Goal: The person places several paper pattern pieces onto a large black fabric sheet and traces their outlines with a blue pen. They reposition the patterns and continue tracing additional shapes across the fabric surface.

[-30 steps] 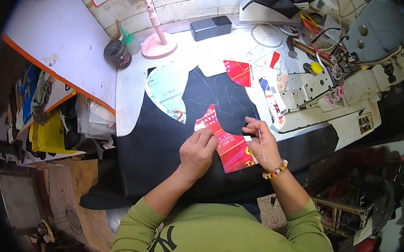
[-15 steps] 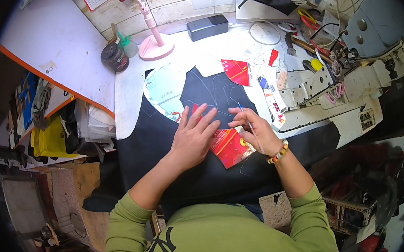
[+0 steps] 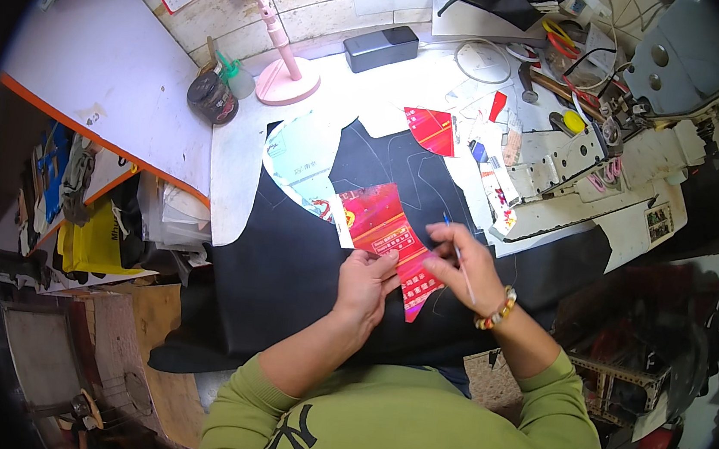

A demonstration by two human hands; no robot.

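My left hand [image 3: 362, 287] pinches the lower left edge of a red printed card piece [image 3: 378, 216], cut with curved sides and tilted over the black sheet material [image 3: 281, 273]. My right hand [image 3: 474, 274] is closed around a thin pen-like stick [image 3: 461, 264], with its fingers close to the card's right edge; whether they touch it I cannot tell. Thin pale outlines are drawn on the black sheet beyond the hands. A pale blue-white card piece [image 3: 298, 160] lies on the sheet to the left. Farther back rests a smaller red card piece [image 3: 431, 131].
A pink stand [image 3: 288, 81], a black box [image 3: 381, 49] and a dark jar [image 3: 212, 98] stand at the back. Paper scraps and a hammer [image 3: 528, 83] lie at the right, beside a sewing machine [image 3: 669, 150]. A white panel with an orange edge [image 3: 108, 135] rises at the left.
My left hand, flat over the red card before, has closed on its edge and raised the card, turning it. My right hand has shifted right and nearer with the pen-like stick.
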